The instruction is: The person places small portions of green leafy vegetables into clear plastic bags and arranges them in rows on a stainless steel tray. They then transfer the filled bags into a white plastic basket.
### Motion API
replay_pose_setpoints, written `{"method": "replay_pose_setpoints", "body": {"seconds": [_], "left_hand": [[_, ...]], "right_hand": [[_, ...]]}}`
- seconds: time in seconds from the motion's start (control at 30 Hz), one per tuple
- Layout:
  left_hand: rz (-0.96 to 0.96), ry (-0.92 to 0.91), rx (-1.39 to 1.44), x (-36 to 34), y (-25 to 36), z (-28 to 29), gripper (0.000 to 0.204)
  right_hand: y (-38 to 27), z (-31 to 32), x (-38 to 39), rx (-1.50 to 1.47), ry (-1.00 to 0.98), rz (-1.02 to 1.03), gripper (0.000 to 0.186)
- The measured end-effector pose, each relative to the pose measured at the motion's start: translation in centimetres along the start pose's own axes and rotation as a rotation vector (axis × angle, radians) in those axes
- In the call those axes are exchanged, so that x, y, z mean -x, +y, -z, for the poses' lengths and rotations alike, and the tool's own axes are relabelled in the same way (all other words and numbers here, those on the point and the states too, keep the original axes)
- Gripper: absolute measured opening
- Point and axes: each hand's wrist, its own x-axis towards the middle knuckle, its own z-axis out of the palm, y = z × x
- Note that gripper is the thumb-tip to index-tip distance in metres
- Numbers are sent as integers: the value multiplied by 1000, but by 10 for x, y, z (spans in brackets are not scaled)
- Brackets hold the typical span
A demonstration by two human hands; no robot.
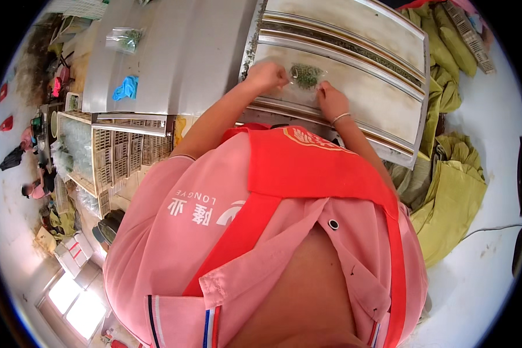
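Note:
A small clear plastic bag with green leafy bits inside (305, 76) lies over the pale work surface (359, 87) between my hands. My left hand (268, 76) is closed in a pinch at the bag's left edge. At its lower right edge, the fingertips of my right hand (333, 102) are pressed together on the plastic. A thin band circles my right wrist. The bag looks flat, with the green bits gathered toward its upper middle. My fingers cover parts of its edges.
Metal rails (345, 47) cross the work surface, with green scraps between them. On the grey metal table (197, 58) at left lie another filled clear bag (124, 40) and a crumpled blue item (126, 88). Plastic crates (103, 156) stand below; yellow-green sacks (455, 197) are at right.

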Motion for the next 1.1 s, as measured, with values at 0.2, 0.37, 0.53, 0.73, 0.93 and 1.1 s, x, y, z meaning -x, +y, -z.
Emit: {"method": "replay_pose_setpoints", "body": {"seconds": [0.2, 0.37, 0.53, 0.73, 0.93, 1.1], "left_hand": [[-48, 214, -236, -7, 2, -9, 14], [12, 76, -426, -1, -10, -2, 15], [127, -106, -451, 37, -11, 6, 21], [221, -134, -547, 40, -9, 12, 23], [-12, 48, -598, 74, 12, 16, 38], [-510, 35, -613, 90, 20, -5, 26]], "right_hand": [[-13, -22, 8, 122, 95, -117, 20], [-10, -29, -4, 112, -99, -2, 20], [-17, -19, 2, -12, -207, 85, 21], [-10, -10, 18, -145, -112, 169, 17], [7, -21, 34, -229, -22, 223, 15], [15, -13, 40, -382, 65, 163, 17]]}}
